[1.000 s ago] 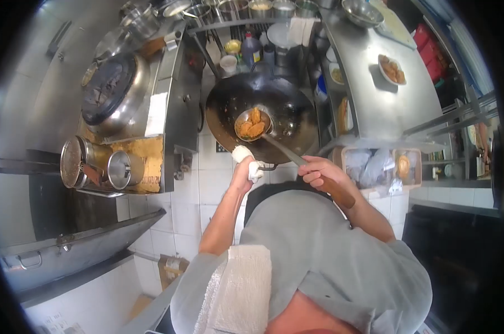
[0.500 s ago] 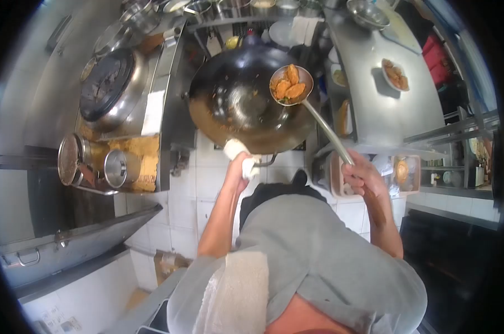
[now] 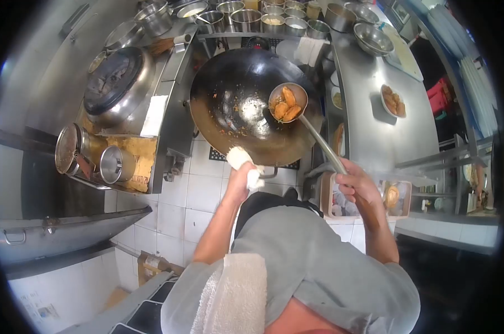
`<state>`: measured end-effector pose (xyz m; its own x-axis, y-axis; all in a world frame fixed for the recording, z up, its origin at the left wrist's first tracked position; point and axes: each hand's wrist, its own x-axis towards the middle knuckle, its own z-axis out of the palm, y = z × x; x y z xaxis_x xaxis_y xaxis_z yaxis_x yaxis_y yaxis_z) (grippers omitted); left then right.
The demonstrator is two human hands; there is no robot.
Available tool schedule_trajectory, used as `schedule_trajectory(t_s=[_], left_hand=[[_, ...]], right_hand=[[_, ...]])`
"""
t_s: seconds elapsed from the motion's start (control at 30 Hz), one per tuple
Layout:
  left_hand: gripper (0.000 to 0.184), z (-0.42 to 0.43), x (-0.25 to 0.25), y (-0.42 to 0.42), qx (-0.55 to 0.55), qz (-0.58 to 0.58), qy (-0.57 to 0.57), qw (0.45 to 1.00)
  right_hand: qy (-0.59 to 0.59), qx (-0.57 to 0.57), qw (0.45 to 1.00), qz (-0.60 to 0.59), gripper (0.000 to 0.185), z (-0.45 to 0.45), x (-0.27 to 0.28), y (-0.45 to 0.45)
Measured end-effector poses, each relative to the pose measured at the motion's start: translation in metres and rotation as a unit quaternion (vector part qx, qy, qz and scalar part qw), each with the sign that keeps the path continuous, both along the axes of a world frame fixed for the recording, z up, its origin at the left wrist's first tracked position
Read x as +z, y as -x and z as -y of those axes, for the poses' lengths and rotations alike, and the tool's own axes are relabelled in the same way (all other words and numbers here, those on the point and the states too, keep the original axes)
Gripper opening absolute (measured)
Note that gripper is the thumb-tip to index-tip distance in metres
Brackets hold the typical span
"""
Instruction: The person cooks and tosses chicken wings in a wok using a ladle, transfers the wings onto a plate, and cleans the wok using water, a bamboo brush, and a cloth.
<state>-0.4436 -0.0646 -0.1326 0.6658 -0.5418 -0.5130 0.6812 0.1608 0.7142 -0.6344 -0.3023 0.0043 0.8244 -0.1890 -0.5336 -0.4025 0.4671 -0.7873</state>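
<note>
A large dark wok [image 3: 224, 119] is in front of me, with small food bits and an oily sheen on its inner surface. My left hand [image 3: 244, 177] is closed around a white cloth [image 3: 239, 157] at the wok's near rim, beside its loop handle [image 3: 270, 173]. In my right hand [image 3: 359, 179] is the long handle of a metal ladle [image 3: 323, 143]. Several browned food pieces [image 3: 287, 106] lie in the ladle's bowl, which is over the wok's right side. An oval white dish [image 3: 386, 104] with similar brown pieces [image 3: 395, 101] stands on the counter to the right.
Several metal pots [image 3: 246, 21] line the back. A steel counter [image 3: 413, 131] runs along the right, with metal bowls [image 3: 373, 39] at its far end. On the left are a large lidded pot [image 3: 135, 92] and a small metal pot [image 3: 117, 165]. A plastic bin [image 3: 326, 195] stands near my right hand.
The view has shifted, showing more of the back pots. My hands keep their hold on the cloth and ladle; the ladle stays over the wok's right side.
</note>
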Motion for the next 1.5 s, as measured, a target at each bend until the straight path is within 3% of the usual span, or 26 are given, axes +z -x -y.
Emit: schedule_trajectory(t_s=[0.07, 0.13, 0.2, 0.33, 0.37, 0.4, 0.43, 0.6, 0.63, 0.67, 0.8, 0.9, 1.0, 1.13, 1.37, 1.5], left_hand=[[0.023, 0.000, 0.000, 0.009, -0.017, 0.091, -0.054, 0.994], [0.034, 0.006, -0.049, 0.027, -0.016, 0.299, -0.139, 0.944], [0.044, 0.017, -0.079, 0.039, -0.003, 0.327, -0.243, 0.913], [0.043, 0.026, -0.101, 0.017, -0.014, 0.302, -0.248, 0.920], [0.035, 0.030, -0.067, 0.007, -0.019, 0.177, -0.174, 0.968], [0.019, 0.029, -0.071, -0.006, -0.021, 0.091, -0.116, 0.989], [0.015, 0.023, -0.069, -0.010, -0.036, -0.001, -0.071, 0.997], [0.030, -0.015, -0.104, -0.020, -0.112, -0.287, 0.061, 0.949], [0.031, -0.007, -0.083, -0.012, -0.060, -0.262, -0.024, 0.963], [0.029, -0.019, -0.104, -0.016, -0.105, -0.292, 0.030, 0.950], [0.022, -0.021, -0.092, -0.019, -0.082, -0.280, -0.012, 0.956], [0.026, -0.011, -0.064, -0.020, -0.061, -0.251, -0.028, 0.966], [0.026, -0.011, -0.057, -0.026, -0.044, -0.268, 0.031, 0.962], [0.021, -0.012, -0.051, -0.035, 0.008, -0.188, 0.004, 0.982], [0.020, -0.004, -0.034, -0.052, -0.007, -0.184, -0.024, 0.983], [0.021, -0.005, -0.053, -0.070, -0.022, -0.220, -0.032, 0.975]], right_hand=[[0.007, 0.010, 1.000, -0.002, 0.057, -0.001, -0.012, -0.007], [0.012, 0.015, 1.000, 0.003, 0.057, -0.009, -0.021, -0.018], [-0.012, 0.037, 0.999, 0.004, 0.056, -0.021, -0.012, -0.025], [-0.186, 0.042, 0.982, 0.016, 0.050, -0.030, -0.020, -0.022], [-0.249, 0.032, 0.968, 0.007, 0.047, -0.028, -0.027, -0.024], [-0.310, 0.022, 0.951, -0.002, 0.045, -0.026, -0.036, -0.025], [-0.361, 0.016, 0.932, 0.008, 0.038, -0.023, -0.047, -0.024], [-0.452, -0.028, 0.891, 0.038, 0.035, 0.000, -0.055, 0.018], [-0.445, -0.045, 0.893, 0.056, 0.036, 0.009, -0.052, 0.033], [-0.437, -0.060, 0.894, 0.071, 0.036, 0.016, -0.048, 0.051], [-0.235, -0.138, 0.950, 0.152, 0.046, 0.051, -0.017, 0.105], [0.007, -0.216, 0.974, 0.072, 0.058, 0.078, 0.006, 0.131], [0.153, -0.310, 0.938, 0.035, 0.061, 0.101, 0.008, 0.138], [0.205, -0.385, 0.899, 0.042, 0.064, 0.136, -0.023, 0.128], [0.242, -0.446, 0.862, -0.012, 0.065, 0.144, -0.049, 0.097], [0.225, -0.470, 0.853, -0.015, 0.062, 0.138, -0.045, 0.088]])
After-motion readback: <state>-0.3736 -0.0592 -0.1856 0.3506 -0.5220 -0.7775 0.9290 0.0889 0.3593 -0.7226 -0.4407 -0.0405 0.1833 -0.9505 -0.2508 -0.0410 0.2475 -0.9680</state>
